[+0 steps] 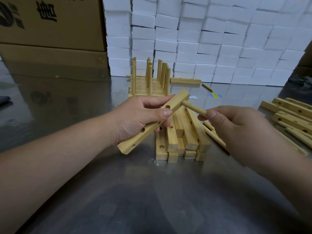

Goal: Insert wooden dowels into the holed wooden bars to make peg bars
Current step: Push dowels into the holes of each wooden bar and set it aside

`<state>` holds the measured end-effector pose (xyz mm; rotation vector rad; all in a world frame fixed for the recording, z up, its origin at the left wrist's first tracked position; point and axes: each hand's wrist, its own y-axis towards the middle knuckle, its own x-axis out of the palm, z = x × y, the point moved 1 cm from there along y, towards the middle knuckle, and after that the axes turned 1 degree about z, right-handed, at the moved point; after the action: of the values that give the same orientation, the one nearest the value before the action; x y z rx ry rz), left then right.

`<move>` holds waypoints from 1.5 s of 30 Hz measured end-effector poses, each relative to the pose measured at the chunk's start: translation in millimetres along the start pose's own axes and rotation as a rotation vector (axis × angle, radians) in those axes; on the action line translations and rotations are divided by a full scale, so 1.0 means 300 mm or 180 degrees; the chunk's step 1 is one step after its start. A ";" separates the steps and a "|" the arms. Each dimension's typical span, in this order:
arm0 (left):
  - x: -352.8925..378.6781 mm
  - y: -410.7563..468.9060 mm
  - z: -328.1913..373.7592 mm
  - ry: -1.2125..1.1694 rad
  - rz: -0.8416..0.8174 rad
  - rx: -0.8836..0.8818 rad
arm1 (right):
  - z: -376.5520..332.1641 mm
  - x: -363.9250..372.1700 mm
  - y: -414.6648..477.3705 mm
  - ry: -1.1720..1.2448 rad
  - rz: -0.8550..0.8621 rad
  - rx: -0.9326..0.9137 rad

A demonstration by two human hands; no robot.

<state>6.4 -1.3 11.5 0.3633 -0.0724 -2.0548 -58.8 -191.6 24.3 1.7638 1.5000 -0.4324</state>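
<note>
Firstly, at left: cardboard box (50, 22), black printed characters, cropped, not legible whole. Centre: left hand (138, 119), fingers (167, 113) curled round holed bar (176, 101), held tilted above bench (152, 191). Next: dowel (194, 108), one end in the bar near its far end, other end pinched by right hand (236, 125) fingers (211, 114). Blue-and-yellow sticker (215, 95) on bench, writing too small to read. Far right: loose holed bars (290, 112).
</note>
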 end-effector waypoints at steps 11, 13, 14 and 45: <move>0.007 -0.004 0.009 -0.0161 -0.0049 0.0075 | 0.010 -0.027 0.008 0.2563 -0.1334 0.1177; 0.009 -0.004 0.012 -0.0177 -0.0096 0.0085 | -0.001 -0.030 0.010 0.2964 -0.1540 0.1403; 0.009 -0.004 0.013 -0.0184 -0.0102 0.0084 | -0.007 -0.028 0.010 0.3080 -0.1560 0.1454; 0.014 -0.004 -0.033 0.0787 0.0855 0.0200 | 0.038 -0.049 0.034 0.0628 0.1060 -0.0030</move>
<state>6.5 -3.4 0.9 0.6106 -0.0332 -1.7328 -50.3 -209.9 30.4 2.0491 1.2985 -0.0842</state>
